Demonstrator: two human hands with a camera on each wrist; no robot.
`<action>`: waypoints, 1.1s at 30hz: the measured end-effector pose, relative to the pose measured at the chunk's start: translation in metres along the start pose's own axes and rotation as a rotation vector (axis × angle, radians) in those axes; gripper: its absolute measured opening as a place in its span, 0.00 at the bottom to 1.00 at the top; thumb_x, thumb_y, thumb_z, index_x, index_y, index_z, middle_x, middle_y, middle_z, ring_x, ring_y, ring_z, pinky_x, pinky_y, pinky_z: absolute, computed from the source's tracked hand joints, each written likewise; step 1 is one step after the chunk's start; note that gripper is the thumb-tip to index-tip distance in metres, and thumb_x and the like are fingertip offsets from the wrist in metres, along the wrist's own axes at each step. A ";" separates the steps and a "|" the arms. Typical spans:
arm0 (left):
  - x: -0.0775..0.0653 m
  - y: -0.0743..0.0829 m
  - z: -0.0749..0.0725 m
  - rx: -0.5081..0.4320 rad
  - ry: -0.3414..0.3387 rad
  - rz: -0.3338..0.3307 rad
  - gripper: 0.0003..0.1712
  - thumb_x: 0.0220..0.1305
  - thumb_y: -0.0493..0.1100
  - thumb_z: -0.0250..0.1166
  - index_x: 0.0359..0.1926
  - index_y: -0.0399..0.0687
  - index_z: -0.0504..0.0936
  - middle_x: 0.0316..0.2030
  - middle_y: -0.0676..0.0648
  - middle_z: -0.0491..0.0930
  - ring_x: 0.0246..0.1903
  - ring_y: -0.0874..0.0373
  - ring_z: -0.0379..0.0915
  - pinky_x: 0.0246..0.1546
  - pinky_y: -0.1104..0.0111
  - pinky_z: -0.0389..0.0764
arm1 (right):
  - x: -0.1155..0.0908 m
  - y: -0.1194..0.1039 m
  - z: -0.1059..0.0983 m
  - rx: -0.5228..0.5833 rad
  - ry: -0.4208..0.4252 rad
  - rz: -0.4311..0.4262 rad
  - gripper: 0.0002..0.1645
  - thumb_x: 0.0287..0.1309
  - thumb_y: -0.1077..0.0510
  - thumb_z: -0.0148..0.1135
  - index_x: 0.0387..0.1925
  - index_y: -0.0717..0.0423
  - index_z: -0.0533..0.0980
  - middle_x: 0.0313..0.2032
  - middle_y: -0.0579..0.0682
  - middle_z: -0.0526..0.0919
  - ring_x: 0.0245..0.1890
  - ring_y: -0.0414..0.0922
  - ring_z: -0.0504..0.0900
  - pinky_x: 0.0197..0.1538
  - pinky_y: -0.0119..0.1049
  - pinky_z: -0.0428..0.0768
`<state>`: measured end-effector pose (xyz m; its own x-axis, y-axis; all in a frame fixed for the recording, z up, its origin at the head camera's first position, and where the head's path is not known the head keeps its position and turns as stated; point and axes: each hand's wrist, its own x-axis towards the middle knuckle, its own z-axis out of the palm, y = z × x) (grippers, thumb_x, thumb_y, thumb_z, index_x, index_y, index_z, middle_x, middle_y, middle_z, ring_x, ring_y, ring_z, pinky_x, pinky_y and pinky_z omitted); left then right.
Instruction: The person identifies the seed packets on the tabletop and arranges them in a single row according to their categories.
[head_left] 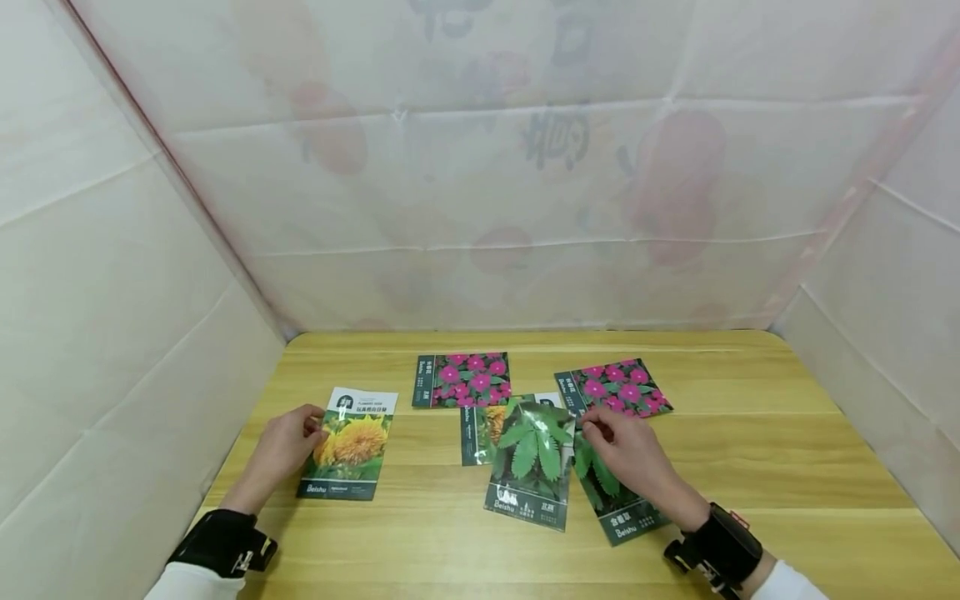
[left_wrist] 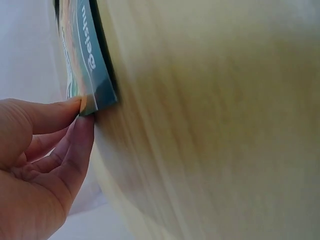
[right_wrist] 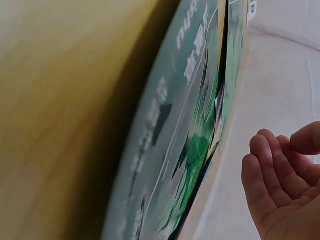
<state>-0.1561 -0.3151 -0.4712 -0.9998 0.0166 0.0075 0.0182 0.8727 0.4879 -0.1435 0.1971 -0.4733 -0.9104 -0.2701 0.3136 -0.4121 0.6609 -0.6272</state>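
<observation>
At the left of the table, my left hand (head_left: 288, 442) pinches the left edge of a seed packet with yellow double sunflowers (head_left: 352, 446). Its dark green Beishu end (left_wrist: 97, 75) shows at the thumb and fingertips in the left wrist view. My right hand (head_left: 633, 450) is loosely curled over a packet with green fern-like leaves (head_left: 592, 479), fingertips right by the upper right corner of a second leafy packet (head_left: 528, 458). In the right wrist view nothing shows between the right thumb and fingers (right_wrist: 265, 175); a leafy packet (right_wrist: 165, 150) lies beside them.
Two packets with pink flowers (head_left: 472, 379) (head_left: 618, 387) lie farther back. Another sunflower packet (head_left: 476, 433) is partly covered by the middle leafy one. Everything lies on a wooden table (head_left: 420, 542) enclosed by pale cloth walls (head_left: 450, 283) at the back and sides.
</observation>
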 end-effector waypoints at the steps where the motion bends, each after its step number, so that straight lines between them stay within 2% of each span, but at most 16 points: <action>1: 0.000 0.001 0.000 0.000 -0.002 0.002 0.18 0.67 0.30 0.68 0.54 0.23 0.78 0.33 0.40 0.84 0.28 0.50 0.80 0.28 0.58 0.81 | 0.000 0.000 0.000 -0.002 -0.004 0.006 0.07 0.73 0.64 0.61 0.44 0.55 0.85 0.33 0.43 0.85 0.25 0.34 0.71 0.28 0.31 0.70; 7: -0.001 0.005 -0.002 0.006 -0.020 -0.005 0.17 0.67 0.30 0.67 0.54 0.23 0.78 0.33 0.40 0.84 0.28 0.52 0.79 0.27 0.59 0.81 | 0.004 -0.005 0.003 -0.020 -0.035 0.040 0.07 0.72 0.63 0.62 0.44 0.55 0.85 0.32 0.42 0.85 0.25 0.32 0.73 0.27 0.30 0.72; 13: -0.001 0.005 -0.002 0.019 -0.026 0.005 0.17 0.67 0.30 0.68 0.54 0.23 0.79 0.34 0.40 0.84 0.30 0.50 0.80 0.29 0.57 0.82 | 0.005 -0.010 0.008 -0.071 -0.053 0.031 0.07 0.71 0.62 0.64 0.46 0.56 0.85 0.36 0.41 0.85 0.29 0.32 0.77 0.30 0.29 0.78; 17: -0.001 0.007 -0.002 0.054 -0.014 0.041 0.18 0.67 0.30 0.69 0.54 0.23 0.79 0.35 0.40 0.82 0.31 0.49 0.79 0.31 0.56 0.82 | 0.006 -0.011 0.011 -0.091 -0.045 0.005 0.07 0.69 0.63 0.65 0.45 0.57 0.85 0.37 0.43 0.85 0.28 0.32 0.76 0.28 0.28 0.78; 19: -0.002 0.012 -0.002 0.084 0.019 0.070 0.17 0.67 0.31 0.69 0.54 0.25 0.80 0.37 0.38 0.81 0.34 0.47 0.79 0.33 0.54 0.82 | 0.007 -0.011 0.012 -0.110 -0.034 -0.014 0.06 0.68 0.63 0.66 0.44 0.57 0.85 0.37 0.44 0.85 0.30 0.33 0.78 0.29 0.27 0.79; 23: -0.003 0.030 -0.001 0.121 0.129 0.152 0.17 0.66 0.33 0.71 0.54 0.30 0.82 0.44 0.34 0.79 0.39 0.42 0.78 0.36 0.52 0.82 | 0.007 -0.012 0.013 -0.177 -0.032 -0.055 0.07 0.65 0.62 0.70 0.45 0.56 0.85 0.40 0.45 0.86 0.36 0.38 0.83 0.34 0.31 0.83; 26: -0.001 0.047 0.004 0.117 0.195 0.243 0.18 0.64 0.33 0.73 0.53 0.32 0.83 0.47 0.34 0.79 0.43 0.40 0.78 0.41 0.51 0.83 | 0.006 -0.013 0.014 -0.244 -0.074 -0.099 0.12 0.65 0.57 0.72 0.48 0.56 0.85 0.45 0.48 0.86 0.45 0.45 0.85 0.47 0.41 0.87; 29: 0.002 0.066 0.011 0.100 0.206 0.319 0.16 0.63 0.34 0.73 0.51 0.34 0.85 0.47 0.35 0.80 0.44 0.39 0.79 0.43 0.48 0.82 | 0.003 -0.013 0.014 -0.301 -0.150 -0.131 0.21 0.67 0.49 0.71 0.56 0.55 0.84 0.54 0.53 0.84 0.58 0.53 0.81 0.61 0.51 0.81; 33: 0.005 0.091 0.022 0.109 0.179 0.364 0.13 0.65 0.36 0.74 0.49 0.37 0.86 0.46 0.39 0.81 0.46 0.41 0.79 0.46 0.48 0.82 | -0.001 -0.011 0.015 -0.343 -0.237 -0.148 0.31 0.66 0.43 0.70 0.64 0.54 0.80 0.65 0.58 0.78 0.68 0.60 0.73 0.72 0.56 0.70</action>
<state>-0.1592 -0.2249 -0.4455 -0.9123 0.2569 0.3190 0.3610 0.8723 0.3299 -0.1388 0.1793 -0.4771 -0.8427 -0.5056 0.1849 -0.5383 0.7867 -0.3023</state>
